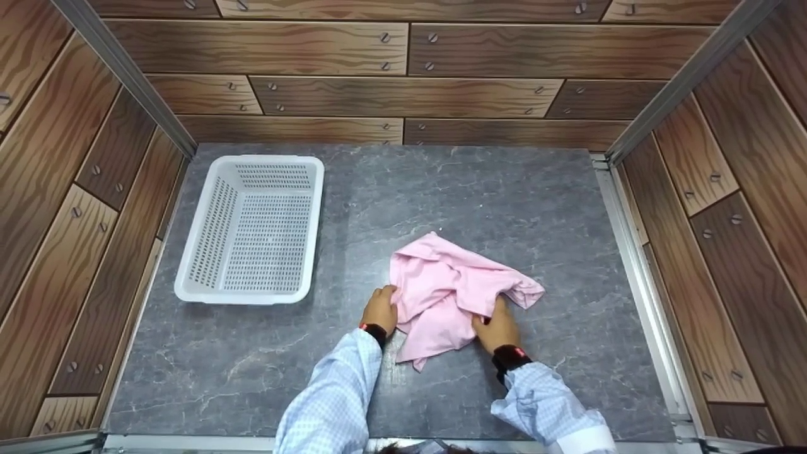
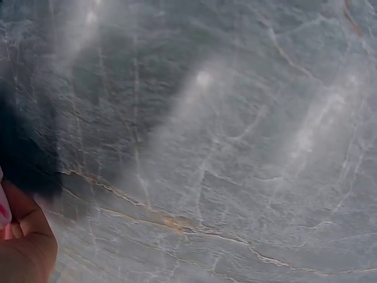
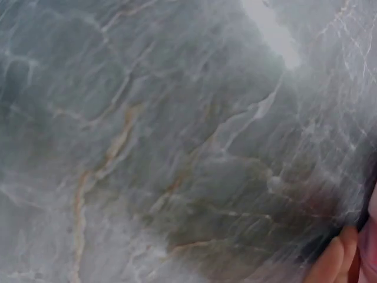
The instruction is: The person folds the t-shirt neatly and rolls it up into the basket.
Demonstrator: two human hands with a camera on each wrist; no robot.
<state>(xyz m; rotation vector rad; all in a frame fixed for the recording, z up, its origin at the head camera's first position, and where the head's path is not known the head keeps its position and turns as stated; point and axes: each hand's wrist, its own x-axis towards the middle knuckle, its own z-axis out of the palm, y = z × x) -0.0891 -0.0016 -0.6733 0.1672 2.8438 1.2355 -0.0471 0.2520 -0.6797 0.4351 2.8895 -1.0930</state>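
Note:
A crumpled pink cloth (image 1: 435,284) lies on the grey marbled tabletop, with folds in its middle and a corner sticking out to the right. My left hand (image 1: 381,309) grips its left edge. In the left wrist view, the curled fingers of that hand (image 2: 29,239) hold a bit of pink at the frame's edge. On the lower right side, my right hand (image 1: 497,326) pinches the cloth, its thumb in front and its fingers partly hidden by fabric. The right wrist view catches only fingertips (image 3: 339,259) against the pink cloth (image 3: 369,247).
A white perforated plastic basket (image 1: 306,252) stands to the left on the tabletop (image 1: 252,366). Wood-patterned panels (image 1: 403,98) enclose the back and both sides. A metal rail (image 1: 637,271) runs along the right edge.

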